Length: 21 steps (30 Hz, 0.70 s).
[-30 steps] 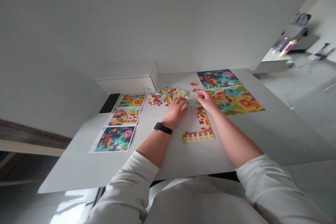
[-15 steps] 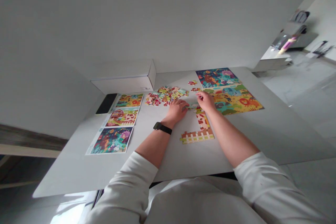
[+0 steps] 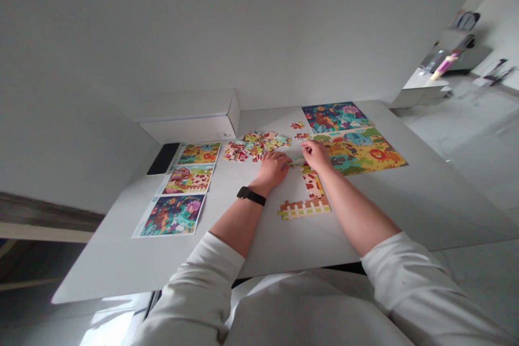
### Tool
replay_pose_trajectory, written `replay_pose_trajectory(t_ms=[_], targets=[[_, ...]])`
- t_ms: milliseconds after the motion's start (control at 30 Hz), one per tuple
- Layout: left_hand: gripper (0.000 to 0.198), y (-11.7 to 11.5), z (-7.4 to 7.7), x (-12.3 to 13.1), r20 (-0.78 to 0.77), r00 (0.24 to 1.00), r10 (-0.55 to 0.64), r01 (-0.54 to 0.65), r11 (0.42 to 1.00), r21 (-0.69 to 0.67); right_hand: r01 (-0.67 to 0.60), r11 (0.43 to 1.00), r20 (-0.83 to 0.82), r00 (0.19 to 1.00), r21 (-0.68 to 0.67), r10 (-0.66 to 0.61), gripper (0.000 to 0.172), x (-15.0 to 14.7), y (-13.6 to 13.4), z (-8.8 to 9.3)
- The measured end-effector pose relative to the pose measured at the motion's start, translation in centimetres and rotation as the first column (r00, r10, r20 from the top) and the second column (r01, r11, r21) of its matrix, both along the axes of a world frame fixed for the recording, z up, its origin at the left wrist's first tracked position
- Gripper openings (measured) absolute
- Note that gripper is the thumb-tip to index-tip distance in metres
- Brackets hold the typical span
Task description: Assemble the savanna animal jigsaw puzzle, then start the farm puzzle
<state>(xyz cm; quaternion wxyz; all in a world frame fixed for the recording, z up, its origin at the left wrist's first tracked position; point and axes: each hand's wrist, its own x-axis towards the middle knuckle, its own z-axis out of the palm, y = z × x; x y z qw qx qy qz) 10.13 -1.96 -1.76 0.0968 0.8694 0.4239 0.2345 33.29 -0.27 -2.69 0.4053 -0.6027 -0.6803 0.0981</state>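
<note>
Both hands meet over a small pale-green puzzle piece (image 3: 297,161) at the top of a partly built jigsaw corner (image 3: 308,198), an L of cow-patterned pieces and a white fence strip. My left hand (image 3: 274,167), with a black watch on its wrist, lies curled beside the piece, fingertips touching it. My right hand (image 3: 317,154) pinches the same piece from the right. A heap of loose puzzle pieces (image 3: 254,146) lies just behind my left hand.
Two finished puzzles (image 3: 357,146) lie at the right on the white table (image 3: 413,200). Three picture cards (image 3: 187,181) line the left, with a black phone (image 3: 162,159) and a white box (image 3: 190,119) behind them. Two stray pieces (image 3: 299,131) sit near the heap.
Both hands stay together at the top of the cow strip, with the fingers shifting slightly. The view has tilted a little.
</note>
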Motion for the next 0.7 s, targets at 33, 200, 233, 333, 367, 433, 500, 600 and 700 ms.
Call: replay_pose_trajectory(t_ms=[33, 200, 233, 333, 367, 433, 500, 600, 700], targets=[[0.031, -0.1, 0.0, 0.0, 0.001, 1.0, 0.006, -0.006, 1.0, 0.006, -0.005, 1.0, -0.002, 1.0, 0.002, 0.005, 0.026, 0.0, 0.0, 0.0], [0.036, -0.4, 0.2, -0.1, 0.022, 0.998, -0.064, 0.064, 0.998, 0.029, -0.01, 1.0, -0.009, 1.0, 0.006, 0.01, 0.025, 0.2, -0.1, 0.1], [0.035, -0.5, 0.2, -0.1, 0.018, 0.996, -0.089, 0.089, 0.996, 0.028, -0.01, 1.0, -0.009, 1.0, 0.006, 0.01, 0.026, 0.2, -0.1, 0.1], [0.035, -0.8, 0.2, 0.2, -0.012, 0.991, -0.136, 0.136, 0.991, 0.006, -0.014, 1.0, 0.0, 1.0, 0.008, 0.014, 0.026, 0.1, -0.1, 0.0], [0.035, -0.9, 0.3, 0.2, -0.025, 0.99, -0.142, 0.142, 0.99, -0.004, -0.017, 1.0, 0.004, 1.0, 0.009, 0.017, 0.027, 0.1, -0.1, 0.0], [0.035, -1.0, 0.3, 0.4, -0.046, 0.988, -0.146, 0.145, 0.989, -0.019, -0.019, 1.0, 0.01, 1.0, 0.008, 0.019, 0.028, 0.0, -0.1, 0.0], [0.035, -1.2, 0.5, 0.4, -0.058, 0.988, -0.143, 0.142, 0.99, -0.025, -0.019, 1.0, 0.013, 1.0, 0.006, 0.019, 0.028, -0.1, -0.1, 0.0], [0.037, -1.4, 0.7, 0.4, -0.078, 0.987, -0.143, 0.142, 0.99, -0.028, -0.016, 1.0, 0.018, 1.0, 0.008, 0.015, 0.028, -0.2, -0.2, 0.0], [0.039, -1.5, 0.7, 0.4, -0.104, 0.985, -0.137, 0.134, 0.99, -0.034, -0.008, 1.0, 0.018, 1.0, 0.013, 0.008, 0.027, -0.3, -0.2, 0.0]])
